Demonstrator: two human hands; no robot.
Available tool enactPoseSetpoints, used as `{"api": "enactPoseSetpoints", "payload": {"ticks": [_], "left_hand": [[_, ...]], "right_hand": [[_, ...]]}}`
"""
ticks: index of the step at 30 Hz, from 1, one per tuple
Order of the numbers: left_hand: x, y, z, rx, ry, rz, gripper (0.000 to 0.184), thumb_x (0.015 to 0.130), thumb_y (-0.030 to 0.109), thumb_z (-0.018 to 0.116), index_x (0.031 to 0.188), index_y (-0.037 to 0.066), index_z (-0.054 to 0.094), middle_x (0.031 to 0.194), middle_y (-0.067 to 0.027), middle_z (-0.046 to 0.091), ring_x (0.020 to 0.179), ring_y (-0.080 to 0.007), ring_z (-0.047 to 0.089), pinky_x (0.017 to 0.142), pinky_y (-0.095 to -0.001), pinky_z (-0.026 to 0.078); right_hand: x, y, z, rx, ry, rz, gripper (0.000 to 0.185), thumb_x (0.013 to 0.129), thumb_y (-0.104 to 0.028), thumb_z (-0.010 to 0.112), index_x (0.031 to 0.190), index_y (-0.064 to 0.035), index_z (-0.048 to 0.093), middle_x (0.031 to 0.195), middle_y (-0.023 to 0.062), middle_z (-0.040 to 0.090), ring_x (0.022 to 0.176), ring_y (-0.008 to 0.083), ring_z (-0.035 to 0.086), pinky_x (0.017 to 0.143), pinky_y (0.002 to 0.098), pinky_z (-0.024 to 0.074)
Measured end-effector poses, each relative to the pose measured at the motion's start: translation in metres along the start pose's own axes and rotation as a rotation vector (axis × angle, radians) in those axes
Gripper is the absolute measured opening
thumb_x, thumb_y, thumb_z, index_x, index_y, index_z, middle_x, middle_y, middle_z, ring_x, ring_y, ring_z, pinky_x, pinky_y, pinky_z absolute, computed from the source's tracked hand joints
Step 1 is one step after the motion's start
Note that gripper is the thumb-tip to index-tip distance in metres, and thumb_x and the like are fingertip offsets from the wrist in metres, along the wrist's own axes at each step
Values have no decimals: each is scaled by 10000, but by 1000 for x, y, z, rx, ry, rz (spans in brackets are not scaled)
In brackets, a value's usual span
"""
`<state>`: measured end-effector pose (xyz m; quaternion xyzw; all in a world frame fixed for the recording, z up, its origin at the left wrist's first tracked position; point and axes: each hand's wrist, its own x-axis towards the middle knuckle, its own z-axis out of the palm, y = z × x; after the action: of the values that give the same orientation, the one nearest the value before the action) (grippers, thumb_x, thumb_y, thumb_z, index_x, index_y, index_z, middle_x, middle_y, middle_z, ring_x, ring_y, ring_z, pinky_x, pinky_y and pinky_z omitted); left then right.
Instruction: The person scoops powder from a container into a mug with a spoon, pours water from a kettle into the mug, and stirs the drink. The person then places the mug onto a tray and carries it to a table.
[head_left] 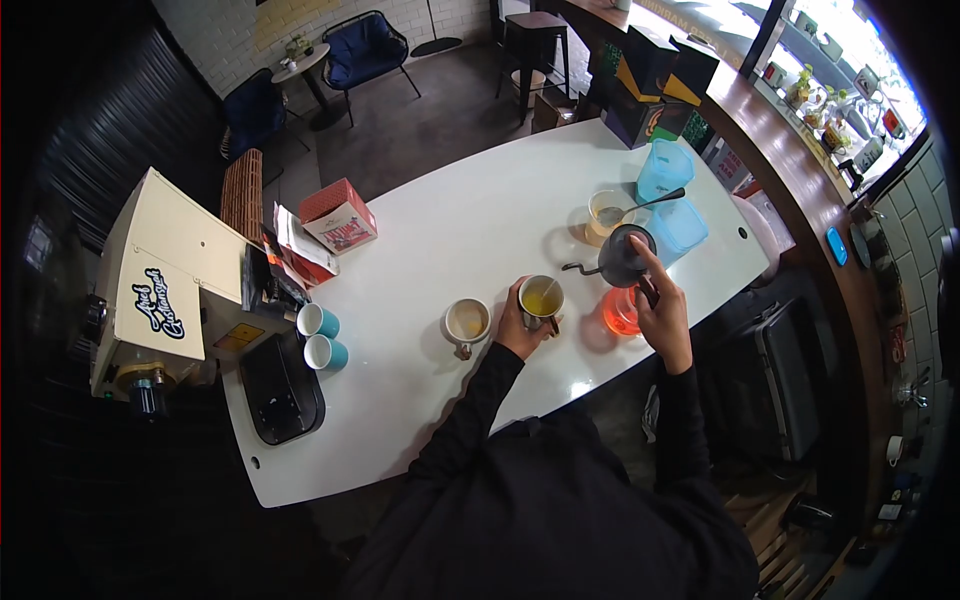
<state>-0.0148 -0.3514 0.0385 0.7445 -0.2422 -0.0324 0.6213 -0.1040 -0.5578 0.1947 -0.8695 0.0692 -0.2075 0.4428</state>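
My left hand (521, 326) is wrapped round a cup (528, 308) with yellow-green liquid in it. A thin pale streak shows over the liquid; I cannot tell whether it is poured water or a utensil. My right hand (664, 314) grips the handle of a black gooseneck kettle (622, 258), a finger on its lid, the spout pointing toward the cup. Left of my left hand stands a second cup (467, 320) with a pale residue inside. Under the kettle, partly hidden, is a vessel of orange-red liquid (620, 314). Beyond it, a clear container (600, 230) holds a spoon (655, 200).
Two light-blue containers (664, 168) stand at the right of the white table (420, 240). At the left are two turquoise cups (318, 320), a red box (340, 217), a cream machine (165, 270) and a black tray (283, 390). Dark boxes (650, 95) stand at the far end.
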Motion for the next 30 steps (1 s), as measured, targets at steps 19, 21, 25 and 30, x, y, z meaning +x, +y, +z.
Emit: {"api": "enactPoseSetpoints", "payload": {"ticks": [19, 21, 25, 30], "left_hand": [[0, 20, -9, 33, 6, 8, 795, 706, 109, 873, 1351, 42, 413, 1249, -135, 580, 1119, -239, 619, 945, -357, 517], [-4, 24, -12, 36, 2, -23, 797, 700, 115, 878, 1347, 38, 419, 1242, -139, 581, 1120, -241, 617, 945, -359, 516], [-16, 20, -18, 90, 38, 4, 819, 659, 108, 893, 1331, 48, 429, 1179, -164, 618, 1085, -294, 636, 929, -378, 511], [-31, 24, -26, 105, -13, -6, 814, 672, 128, 897, 1328, 27, 425, 1176, -175, 604, 1112, -297, 619, 945, -382, 500]], "right_hand": [[2, 10, 29, 278, 0, 174, 759, 821, 165, 442, 1505, -157, 378, 1333, 137, 545, 791, 161, 638, 715, 320, 577], [2, 7, 39, 318, 36, 142, 773, 836, 140, 493, 1519, -187, 335, 1256, 187, 592, 620, 148, 613, 485, 294, 547], [-4, 16, 63, 298, 51, 244, 793, 832, 128, 511, 1525, -206, 318, 1206, 217, 628, 724, 219, 667, 691, 344, 586], [-3, 28, 94, 164, 163, 51, 808, 829, 109, 522, 1537, -212, 300, 1214, 249, 628, 861, 312, 710, 833, 388, 550]]}}
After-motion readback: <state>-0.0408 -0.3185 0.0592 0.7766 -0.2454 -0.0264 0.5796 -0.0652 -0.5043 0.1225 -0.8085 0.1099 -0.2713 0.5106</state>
